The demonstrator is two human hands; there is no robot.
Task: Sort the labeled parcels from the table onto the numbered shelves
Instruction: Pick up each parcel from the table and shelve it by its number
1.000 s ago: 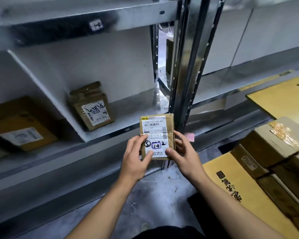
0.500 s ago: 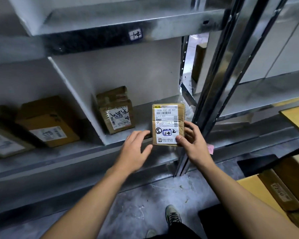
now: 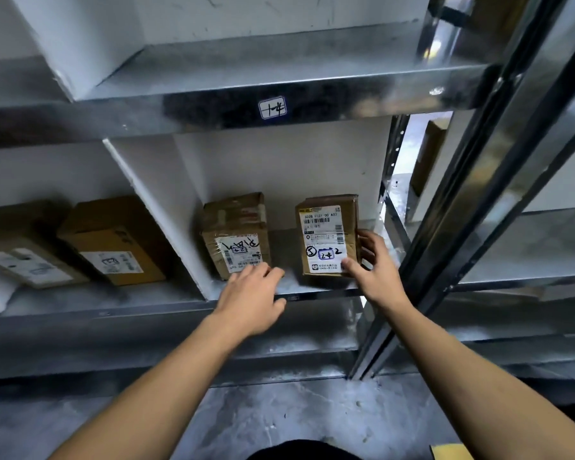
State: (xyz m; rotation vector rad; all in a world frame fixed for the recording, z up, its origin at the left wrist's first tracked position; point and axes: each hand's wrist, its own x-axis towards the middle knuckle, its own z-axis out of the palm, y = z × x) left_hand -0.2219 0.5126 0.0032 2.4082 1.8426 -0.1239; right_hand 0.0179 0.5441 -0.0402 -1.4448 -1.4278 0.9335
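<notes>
A small brown parcel (image 3: 326, 239) with a white label marked "2-4" stands upright on the lower metal shelf (image 3: 289, 295), in the right compartment. My right hand (image 3: 374, 267) grips its right edge, thumb on the label. Left of it stands a second taped parcel (image 3: 234, 235). My left hand (image 3: 251, 295) hovers over the shelf's front edge just below that second parcel, fingers loosely apart, holding nothing. The shelf above carries a tag reading "1-4" (image 3: 272, 107).
A white divider (image 3: 153, 214) splits off the left compartment, where two more brown parcels (image 3: 113, 240) lie. Metal uprights (image 3: 445, 234) rise at the right. Grey concrete floor (image 3: 279, 423) lies below.
The small parcel went from both hands in front of the rack up onto the shelf. My left hand let go of it and moved left. I stepped closer to the rack.
</notes>
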